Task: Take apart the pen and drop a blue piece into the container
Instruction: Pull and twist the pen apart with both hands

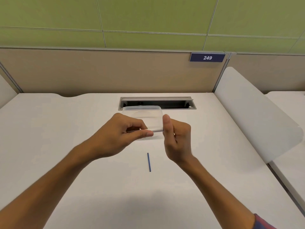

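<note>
The left hand (115,134) pinches one end of the slim white plastic pen barrel (156,130); the right hand's (177,138) grip closes on the other, above the clear plastic container (142,111). A thin blue rod (149,162) lies on the white tabletop (66,129), probably light, stiff, best pinched mid-length.

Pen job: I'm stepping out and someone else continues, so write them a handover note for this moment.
Left hand and right hand both grip the pale pen barrel, held level over the clear container.
A thin blue piece lies on the desk, nearer the person than the hands.
Done: pen partly apart, it seems.
Left: drop a blue piece into the container; nothing blue shows inside.
</note>
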`<action>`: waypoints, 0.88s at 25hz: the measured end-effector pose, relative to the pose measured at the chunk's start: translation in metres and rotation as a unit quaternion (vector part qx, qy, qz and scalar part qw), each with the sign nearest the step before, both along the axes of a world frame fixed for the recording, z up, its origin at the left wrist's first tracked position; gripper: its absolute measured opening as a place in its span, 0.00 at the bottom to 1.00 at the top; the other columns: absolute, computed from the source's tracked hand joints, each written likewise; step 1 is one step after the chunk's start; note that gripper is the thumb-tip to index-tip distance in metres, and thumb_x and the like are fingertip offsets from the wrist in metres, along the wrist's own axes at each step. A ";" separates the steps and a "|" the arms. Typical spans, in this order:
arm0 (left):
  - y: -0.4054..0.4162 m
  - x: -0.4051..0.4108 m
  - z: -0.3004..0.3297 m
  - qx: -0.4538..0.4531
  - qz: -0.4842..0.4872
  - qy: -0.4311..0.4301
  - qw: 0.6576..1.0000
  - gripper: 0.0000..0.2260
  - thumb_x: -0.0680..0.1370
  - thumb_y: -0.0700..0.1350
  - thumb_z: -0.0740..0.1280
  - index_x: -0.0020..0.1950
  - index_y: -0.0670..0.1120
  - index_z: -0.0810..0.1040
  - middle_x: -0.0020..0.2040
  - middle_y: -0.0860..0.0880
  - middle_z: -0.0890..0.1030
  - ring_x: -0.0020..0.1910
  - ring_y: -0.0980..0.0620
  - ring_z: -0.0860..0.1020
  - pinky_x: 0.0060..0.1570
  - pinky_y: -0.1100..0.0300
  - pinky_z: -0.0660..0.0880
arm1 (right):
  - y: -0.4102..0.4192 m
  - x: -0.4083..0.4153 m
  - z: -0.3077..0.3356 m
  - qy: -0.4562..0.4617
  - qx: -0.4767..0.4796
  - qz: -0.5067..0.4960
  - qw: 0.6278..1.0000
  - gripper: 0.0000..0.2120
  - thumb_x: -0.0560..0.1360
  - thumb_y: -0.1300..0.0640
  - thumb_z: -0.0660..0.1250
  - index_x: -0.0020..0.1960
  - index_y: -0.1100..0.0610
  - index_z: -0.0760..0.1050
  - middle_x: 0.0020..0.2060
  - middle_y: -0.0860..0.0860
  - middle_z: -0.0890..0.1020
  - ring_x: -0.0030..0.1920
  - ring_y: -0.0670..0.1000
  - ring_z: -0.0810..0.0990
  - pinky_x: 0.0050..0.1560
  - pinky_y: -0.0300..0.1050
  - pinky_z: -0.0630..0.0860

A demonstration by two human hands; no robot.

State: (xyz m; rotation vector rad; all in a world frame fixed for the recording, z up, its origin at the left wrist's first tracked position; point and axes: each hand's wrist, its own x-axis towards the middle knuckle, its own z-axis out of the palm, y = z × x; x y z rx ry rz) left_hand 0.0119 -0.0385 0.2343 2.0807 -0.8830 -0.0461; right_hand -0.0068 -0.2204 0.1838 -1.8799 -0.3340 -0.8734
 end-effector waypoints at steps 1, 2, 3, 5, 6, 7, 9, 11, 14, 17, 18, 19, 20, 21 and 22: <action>0.000 0.000 -0.001 0.030 0.031 -0.091 0.995 0.11 0.75 0.55 0.67 0.38 0.51 0.81 0.26 0.56 0.71 0.26 0.57 0.65 0.28 0.62 0.65 | 0.003 0.000 -0.001 0.076 0.049 0.011 0.996 0.26 0.83 0.51 0.56 0.27 0.54 0.59 0.23 0.50 0.60 0.27 0.47 0.57 0.27 0.45 0.56; 0.001 0.000 -0.003 0.078 0.060 -0.196 0.976 0.10 0.75 0.54 0.68 0.40 0.49 0.81 0.27 0.56 0.73 0.26 0.57 0.66 0.27 0.59 0.67 | 0.005 0.001 -0.002 0.152 0.099 0.031 0.983 0.27 0.83 0.50 0.57 0.26 0.54 0.58 0.23 0.50 0.60 0.26 0.48 0.57 0.27 0.46 0.56; 0.001 0.001 -0.005 0.121 0.078 -0.285 0.948 0.10 0.75 0.53 0.68 0.41 0.48 0.81 0.29 0.55 0.76 0.26 0.54 0.68 0.25 0.57 0.69 | 0.006 0.003 -0.002 0.219 0.141 0.052 0.964 0.28 0.83 0.49 0.58 0.25 0.54 0.58 0.22 0.49 0.60 0.25 0.48 0.58 0.27 0.44 0.57; 0.002 0.002 -0.007 0.175 0.078 -0.381 0.905 0.10 0.76 0.51 0.68 0.41 0.45 0.81 0.31 0.51 0.79 0.24 0.48 0.71 0.21 0.58 0.67 | 0.004 0.007 -0.003 0.303 0.190 0.088 0.930 0.30 0.83 0.49 0.59 0.22 0.52 0.60 0.21 0.45 0.61 0.23 0.46 0.59 0.25 0.39 0.61; 0.002 0.003 -0.009 0.189 0.073 -0.400 0.894 0.10 0.76 0.51 0.67 0.42 0.45 0.81 0.30 0.50 0.79 0.23 0.47 0.71 0.21 0.59 0.65 | 0.004 0.007 -0.003 0.321 0.188 0.093 0.924 0.30 0.83 0.49 0.59 0.22 0.51 0.61 0.21 0.44 0.61 0.23 0.45 0.59 0.26 0.39 0.61; 0.003 0.003 -0.011 0.192 0.070 -0.398 0.894 0.11 0.77 0.51 0.67 0.41 0.45 0.81 0.30 0.50 0.79 0.23 0.46 0.71 0.22 0.60 0.65 | 0.004 0.006 -0.003 0.321 0.173 0.089 0.927 0.30 0.83 0.49 0.59 0.23 0.52 0.60 0.21 0.45 0.61 0.23 0.46 0.59 0.26 0.41 0.61; 0.002 0.001 -0.013 0.165 0.071 -0.338 0.924 0.13 0.77 0.54 0.66 0.41 0.46 0.81 0.29 0.52 0.77 0.24 0.47 0.70 0.22 0.58 0.68 | 0.005 0.004 -0.005 0.281 0.137 0.072 0.947 0.28 0.83 0.50 0.59 0.26 0.55 0.58 0.23 0.50 0.60 0.26 0.50 0.58 0.29 0.50 0.58; 0.002 0.002 -0.012 0.084 0.056 -0.186 0.977 0.14 0.77 0.56 0.65 0.41 0.48 0.82 0.27 0.54 0.72 0.26 0.52 0.67 0.26 0.56 0.68 | 0.005 0.001 -0.005 0.195 0.096 0.050 0.975 0.28 0.83 0.50 0.58 0.27 0.57 0.57 0.23 0.51 0.59 0.27 0.50 0.57 0.28 0.50 0.56; 0.007 0.007 -0.004 0.010 -0.037 0.075 0.996 0.18 0.75 0.60 0.65 0.37 0.47 0.80 0.24 0.52 0.70 0.26 0.55 0.65 0.29 0.62 0.64 | -0.002 -0.002 0.002 -0.033 -0.073 0.028 0.996 0.26 0.85 0.53 0.54 0.28 0.56 0.62 0.23 0.47 0.61 0.26 0.47 0.57 0.28 0.40 0.54; 0.009 0.008 -0.001 0.010 -0.052 0.101 0.993 0.17 0.73 0.61 0.67 0.37 0.48 0.82 0.24 0.52 0.72 0.26 0.54 0.67 0.29 0.64 0.64 | -0.006 0.001 0.002 -0.108 -0.132 0.013 0.985 0.26 0.85 0.54 0.52 0.29 0.61 0.66 0.25 0.50 0.64 0.27 0.49 0.59 0.27 0.42 0.56; 0.009 0.008 -0.002 0.001 -0.030 0.074 0.997 0.16 0.72 0.60 0.68 0.37 0.49 0.82 0.24 0.53 0.73 0.26 0.54 0.67 0.29 0.63 0.64 | -0.005 0.001 0.001 -0.083 -0.117 0.004 0.990 0.25 0.84 0.53 0.53 0.30 0.59 0.66 0.26 0.48 0.64 0.27 0.48 0.60 0.27 0.41 0.57; 0.009 0.008 -0.004 -0.009 -0.006 0.038 0.999 0.13 0.72 0.59 0.70 0.37 0.50 0.83 0.25 0.53 0.74 0.26 0.55 0.68 0.29 0.62 0.65 | -0.004 0.000 0.001 -0.042 -0.097 0.000 0.994 0.23 0.84 0.52 0.56 0.31 0.57 0.65 0.26 0.46 0.64 0.28 0.48 0.60 0.28 0.40 0.57; 0.009 0.008 -0.006 -0.010 0.018 -0.010 1.000 0.11 0.72 0.57 0.71 0.38 0.50 0.83 0.26 0.54 0.76 0.26 0.54 0.69 0.28 0.60 0.67 | -0.002 -0.001 -0.001 0.003 -0.073 0.001 0.997 0.22 0.83 0.52 0.58 0.31 0.55 0.65 0.26 0.44 0.63 0.27 0.47 0.61 0.28 0.40 0.58; 0.009 0.008 -0.008 0.005 0.042 -0.073 0.996 0.10 0.72 0.55 0.71 0.39 0.49 0.84 0.28 0.53 0.77 0.27 0.53 0.70 0.28 0.57 0.69 | 0.000 -0.001 -0.003 0.052 -0.046 0.004 0.998 0.21 0.82 0.51 0.60 0.31 0.54 0.65 0.25 0.44 0.63 0.27 0.47 0.62 0.29 0.41 0.59; 0.009 0.009 -0.009 0.034 0.066 -0.144 0.987 0.10 0.72 0.54 0.71 0.40 0.48 0.83 0.29 0.54 0.78 0.27 0.53 0.70 0.28 0.55 0.71 | 0.001 -0.001 -0.004 0.108 -0.012 0.018 0.994 0.22 0.81 0.51 0.61 0.30 0.54 0.65 0.24 0.44 0.64 0.27 0.46 0.63 0.29 0.43 0.61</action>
